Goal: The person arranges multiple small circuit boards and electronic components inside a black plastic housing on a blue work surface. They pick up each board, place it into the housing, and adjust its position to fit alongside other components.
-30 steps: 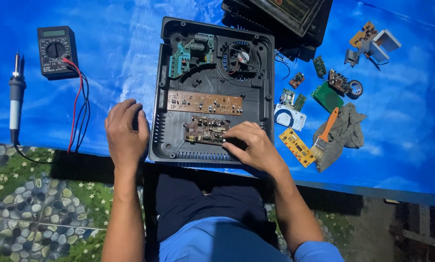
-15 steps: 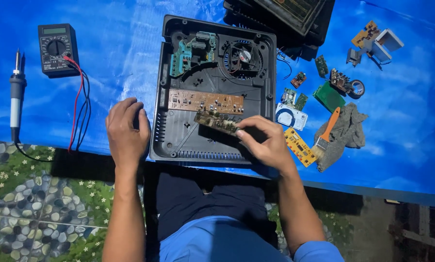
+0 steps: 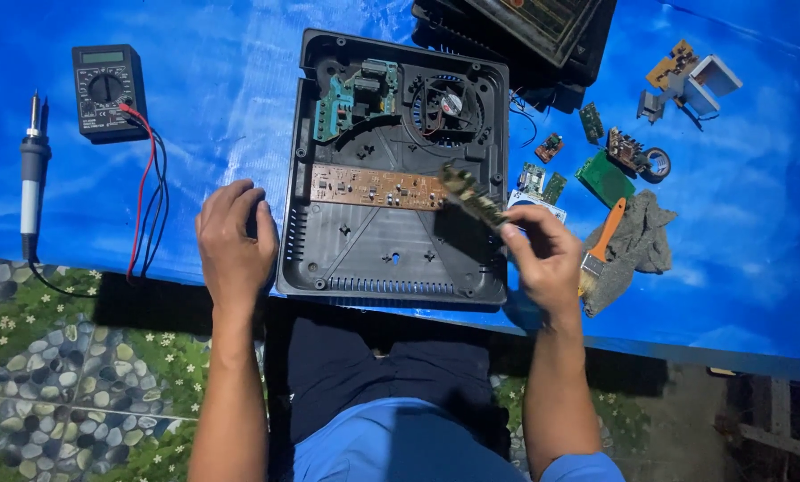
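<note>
1. A blue tarpaulin [image 3: 221, 116] covers the tabletop in bright sun; below its near edge lies a pebble-patterned floor [image 3: 52, 393].
2. The right hand [image 3: 543, 259] has its grip closed on a small circuit board [image 3: 473, 198], pinching the board's lower right end between thumb and fingertips. The board is lifted and tilted, reaching up and left from the grip over the right part of an open black appliance housing [image 3: 391, 250].
3. Just left of the held board's far end, a long brown circuit board [image 3: 373, 187] lies across the housing; above it sit a green board [image 3: 351, 98] and a round cooling fan [image 3: 449, 103].
4. The left hand [image 3: 235, 241] rests palm down at the housing's left edge, fingers curled against it, gripping nothing.
5. Just right of the grip lie a paintbrush with an orange handle [image 3: 603, 239] and a grey rag [image 3: 636, 245]; further up are small green boards [image 3: 603, 177].
6. Far left of the left hand sit a black multimeter [image 3: 105, 89] with red and black leads and a soldering iron [image 3: 32, 178].
</note>
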